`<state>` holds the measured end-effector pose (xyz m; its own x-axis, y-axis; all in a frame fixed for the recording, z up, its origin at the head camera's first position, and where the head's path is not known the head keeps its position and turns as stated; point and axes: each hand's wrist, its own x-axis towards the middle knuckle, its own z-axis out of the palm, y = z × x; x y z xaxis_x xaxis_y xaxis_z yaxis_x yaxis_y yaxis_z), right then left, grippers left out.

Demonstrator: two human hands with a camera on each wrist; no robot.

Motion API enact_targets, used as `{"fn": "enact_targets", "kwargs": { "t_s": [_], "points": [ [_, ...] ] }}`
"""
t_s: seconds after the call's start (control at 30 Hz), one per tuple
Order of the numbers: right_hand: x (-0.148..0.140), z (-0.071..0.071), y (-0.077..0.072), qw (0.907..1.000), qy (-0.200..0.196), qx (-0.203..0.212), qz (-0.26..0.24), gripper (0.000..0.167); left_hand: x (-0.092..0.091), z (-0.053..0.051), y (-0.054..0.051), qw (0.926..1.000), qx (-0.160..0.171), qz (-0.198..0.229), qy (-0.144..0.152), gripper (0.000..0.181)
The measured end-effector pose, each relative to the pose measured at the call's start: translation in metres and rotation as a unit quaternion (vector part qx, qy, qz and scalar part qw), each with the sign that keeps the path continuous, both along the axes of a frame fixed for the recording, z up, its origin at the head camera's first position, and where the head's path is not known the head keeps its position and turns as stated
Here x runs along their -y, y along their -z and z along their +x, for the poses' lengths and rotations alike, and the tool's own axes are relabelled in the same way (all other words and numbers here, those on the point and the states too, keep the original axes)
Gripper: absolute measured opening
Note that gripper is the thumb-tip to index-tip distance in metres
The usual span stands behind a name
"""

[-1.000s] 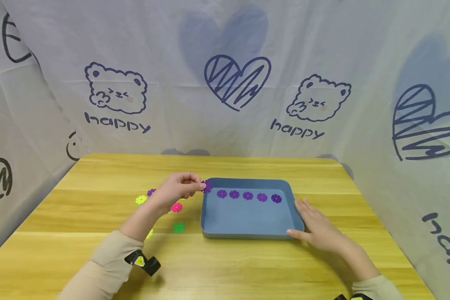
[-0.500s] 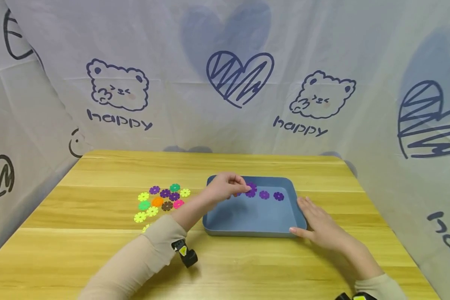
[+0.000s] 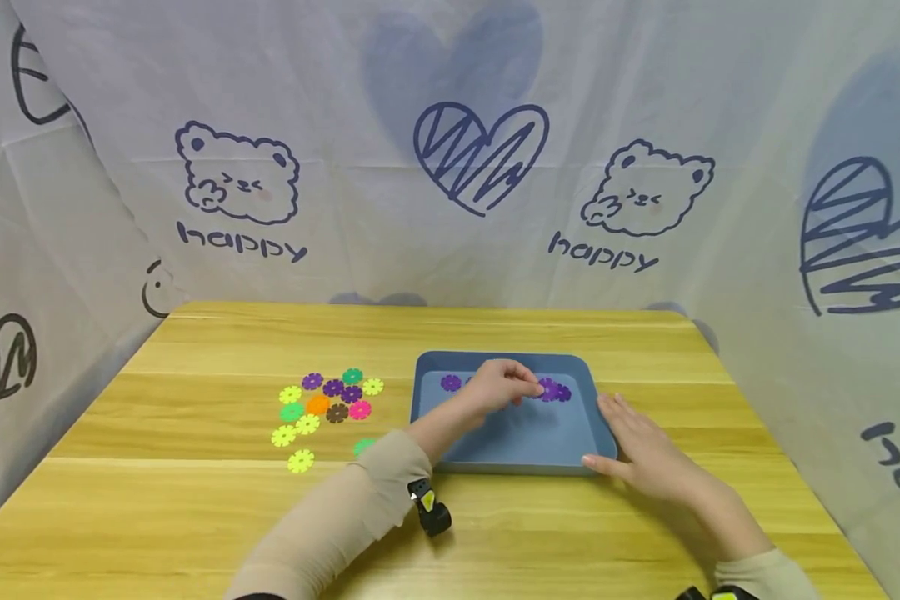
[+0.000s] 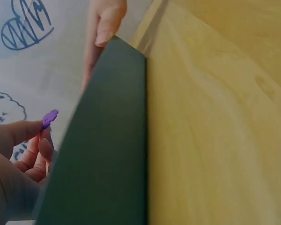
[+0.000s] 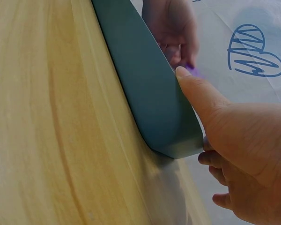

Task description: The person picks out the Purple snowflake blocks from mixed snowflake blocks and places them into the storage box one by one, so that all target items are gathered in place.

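creased pale cloth walls [image 3: 367,250]; printed bears [image 3: 242,173], hatched hearts [image 3: 482,158], "happy" lettering [image 3: 242,242] in dark outline; yellow wood-grain table [image 3: 157,517] below

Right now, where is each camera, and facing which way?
Head: on the head, facing forward and down at the table and tray; left hand, right hand and sleeves show.
Left wrist: worn there, facing the left hand, purple piece in its grip; the right hand shows beyond.
Right wrist: worn there, facing the right hand at the tray; the left hand shows beyond.
Both wrist views share the tray's outer wall.
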<state>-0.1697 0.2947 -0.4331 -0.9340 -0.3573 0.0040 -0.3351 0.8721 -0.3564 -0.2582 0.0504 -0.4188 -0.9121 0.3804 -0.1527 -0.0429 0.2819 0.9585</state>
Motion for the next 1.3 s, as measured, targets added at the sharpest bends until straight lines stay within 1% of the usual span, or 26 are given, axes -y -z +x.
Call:
{"fn": "enact_targets", "kwargs": {
  "t_s": [0.07, 0.13, 0.23, 0.37, 0.47, 0.63, 0.83, 0.9, 1.0, 1.1, 1.3],
  "points": [
    [0.0, 0.0, 0.0, 1.0, -0.001, 0.001, 0.001, 0.094, -0.007, -0.001, 0.006, 0.9997, -0.007, -0.017, -0.016, 0.011],
    [-0.001, 0.0, 0.0, 1.0, -0.002, 0.001, 0.002, 0.094, -0.014, -0.001, 0.011, 0.9983, -0.017, -0.049, -0.026, 0.01],
    [-0.003, 0.0, 0.002, 1.0, -0.003, 0.0, 0.001, 0.094, -0.023, -0.001, 0.015, 0.9938, -0.038, -0.1, -0.031, 0.009],
    [-0.003, 0.0, 0.001, 1.0, -0.004, 0.0, -0.002, 0.094, -0.033, 0.001, 0.013, 0.9832, -0.08, -0.163, -0.019, 0.01],
    [-0.002, 0.0, -0.001, 1.0, -0.006, 0.0, -0.003, 0.094, -0.039, 0.001, 0.012, 0.9726, -0.099, -0.21, -0.015, 0.014],
    [-0.003, 0.0, -0.001, 1.0, -0.004, 0.003, -0.001, 0.094, -0.049, 0.001, 0.012, 0.9617, -0.097, -0.256, -0.018, 0.018],
    [-0.002, 0.0, -0.001, 0.9999, -0.01, -0.011, -0.005, 0.093, -0.055, 0.006, 0.011, 0.953, -0.108, -0.282, -0.019, 0.022],
    [-0.002, 0.001, -0.001, 0.9999, -0.01, -0.01, -0.007, 0.093, -0.055, 0.007, 0.011, 0.9512, -0.116, -0.285, -0.018, 0.022],
    [-0.001, 0.0, -0.001, 0.9999, -0.007, -0.003, -0.007, 0.094, -0.05, 0.009, 0.011, 0.9503, -0.133, -0.281, -0.015, 0.02],
    [0.0, 0.0, -0.002, 1.0, -0.003, 0.007, -0.003, 0.094, -0.043, 0.009, 0.01, 0.9524, -0.147, -0.267, -0.011, 0.016],
    [0.0, 0.0, -0.002, 1.0, -0.008, -0.003, 0.0, 0.094, -0.021, 0.012, 0.0, 0.9626, -0.156, -0.221, 0.01, 0.011]
  ]
}}
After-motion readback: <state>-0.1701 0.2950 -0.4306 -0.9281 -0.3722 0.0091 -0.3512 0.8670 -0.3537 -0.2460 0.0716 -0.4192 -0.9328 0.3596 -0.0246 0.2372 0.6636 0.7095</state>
